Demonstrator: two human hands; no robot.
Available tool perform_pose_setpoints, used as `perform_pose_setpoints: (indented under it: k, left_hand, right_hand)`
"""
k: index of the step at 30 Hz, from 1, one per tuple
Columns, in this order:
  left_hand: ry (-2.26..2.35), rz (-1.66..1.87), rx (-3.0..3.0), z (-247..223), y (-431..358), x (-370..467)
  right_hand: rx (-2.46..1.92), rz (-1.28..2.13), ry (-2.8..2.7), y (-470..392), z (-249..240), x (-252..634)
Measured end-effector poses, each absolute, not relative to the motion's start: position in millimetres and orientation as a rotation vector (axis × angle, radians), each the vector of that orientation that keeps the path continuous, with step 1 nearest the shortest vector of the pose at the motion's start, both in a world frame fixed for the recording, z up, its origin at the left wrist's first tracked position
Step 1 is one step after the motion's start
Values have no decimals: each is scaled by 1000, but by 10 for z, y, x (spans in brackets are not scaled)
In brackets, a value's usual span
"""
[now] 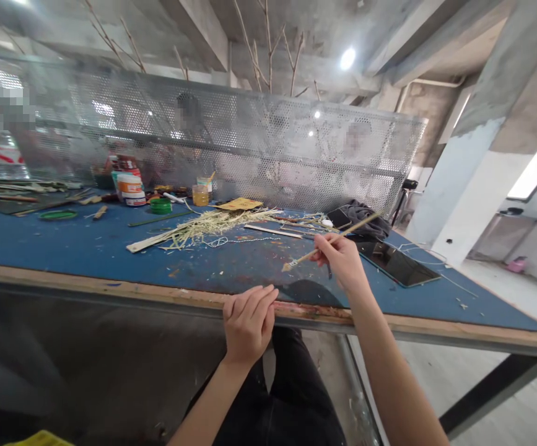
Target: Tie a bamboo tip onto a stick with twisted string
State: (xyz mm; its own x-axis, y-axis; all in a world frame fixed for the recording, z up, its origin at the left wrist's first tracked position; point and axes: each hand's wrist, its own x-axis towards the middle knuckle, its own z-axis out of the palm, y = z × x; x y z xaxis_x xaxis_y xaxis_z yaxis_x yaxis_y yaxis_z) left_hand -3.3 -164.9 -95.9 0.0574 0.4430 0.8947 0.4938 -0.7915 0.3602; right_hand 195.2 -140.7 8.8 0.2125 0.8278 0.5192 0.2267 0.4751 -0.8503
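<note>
The right hand [342, 257] holds a thin bamboo stick [331, 241] pinched between thumb and fingers [323, 243], above the blue table [64, 248]. The stick's long axis runs on a slant: its frayed lower tip points down and to the left, hovering just over the table top, while the upper end rises to the right past the hand toward a dark cloth [365, 217]. The grip sits about midway along the stick. The left hand [248, 319] holds nothing; its fingers are curled loosely together and rest on the table's near wooden edge, below and left of the stick's tip, near it but not touching. So the right hand alone has the stick. Farther back lies a heap of bamboo shavings [207, 226], and a dark tablet [396, 263] lies just right of the right hand.
</note>
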Motion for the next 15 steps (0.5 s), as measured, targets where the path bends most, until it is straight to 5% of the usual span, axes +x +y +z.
perform_pose_setpoints:
  k: [4,15]
  left_hand:
    - [-870,-1582,-2067,-914,-1669,-21]
    - [-857,-1519,-2044,-913,-1667,-42]
  right_hand:
    - [-1090,487,-1478,-1224,143,1911]
    - [-1077,791,-1869,-1212,56,1924]
